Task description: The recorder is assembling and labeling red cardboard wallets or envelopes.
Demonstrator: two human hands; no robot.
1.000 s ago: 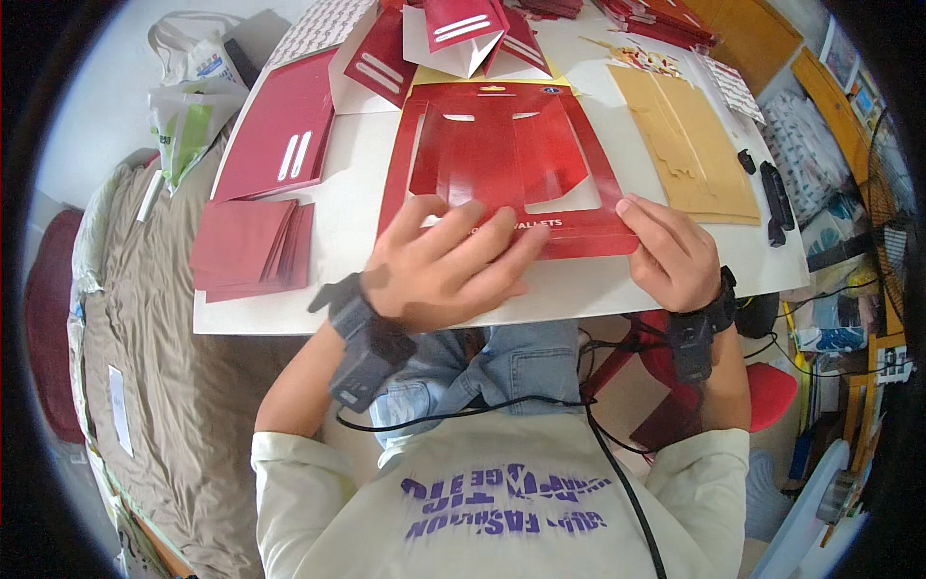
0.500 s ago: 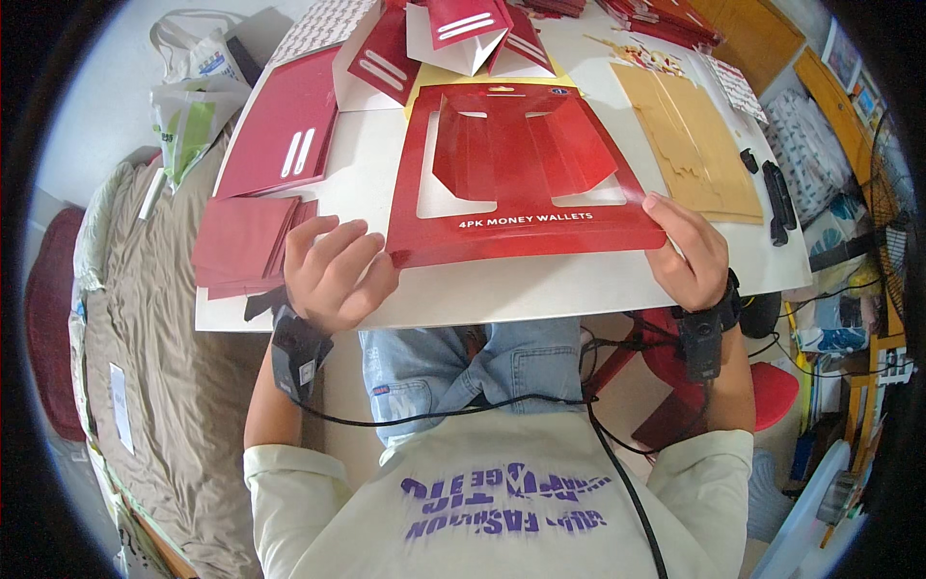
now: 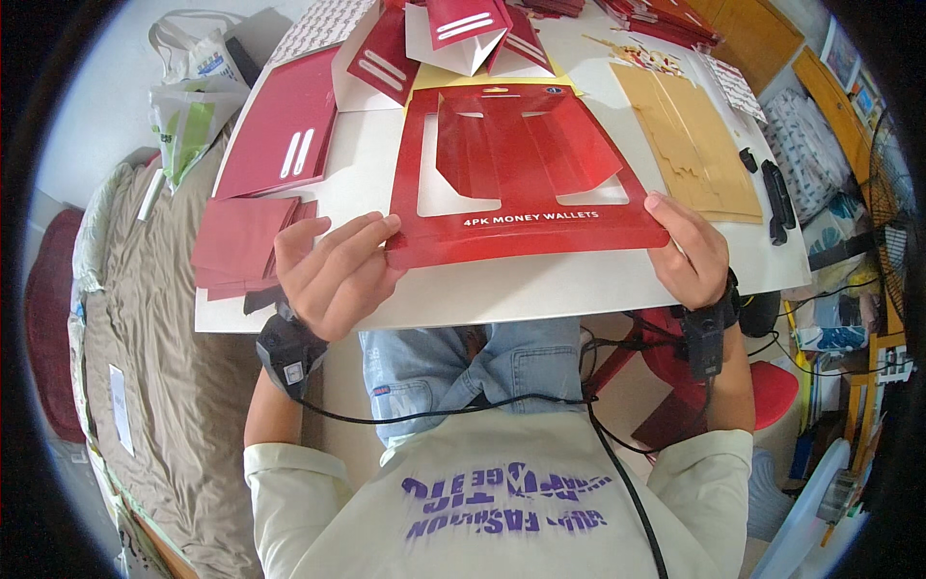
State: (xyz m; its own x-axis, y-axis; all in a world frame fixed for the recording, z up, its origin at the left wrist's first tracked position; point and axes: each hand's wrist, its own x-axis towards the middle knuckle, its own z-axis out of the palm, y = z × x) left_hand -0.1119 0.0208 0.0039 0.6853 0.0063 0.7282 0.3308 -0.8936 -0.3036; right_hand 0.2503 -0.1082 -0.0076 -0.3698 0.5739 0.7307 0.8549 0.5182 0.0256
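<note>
At near edge of red card (image 3: 531, 246), right hand (image 3: 691, 256) is pinching right corner; left hand (image 3: 338, 277) is touching left corner, half-curled, can't tell if gripping. Uneven pull could be creasing thin cutout frame. Under card, white table (image 3: 365, 159) is showing bare strips both sides; small maroon stack (image 3: 243, 241) sitting left, tan sheets (image 3: 709, 179) lying right, folded maroon covers (image 3: 386, 68) crowding far edge.

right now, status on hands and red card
Right hand pinching red card near lower right corner. Left hand at lower left corner, grip unclear. Red paper stack beside left hand.
</note>
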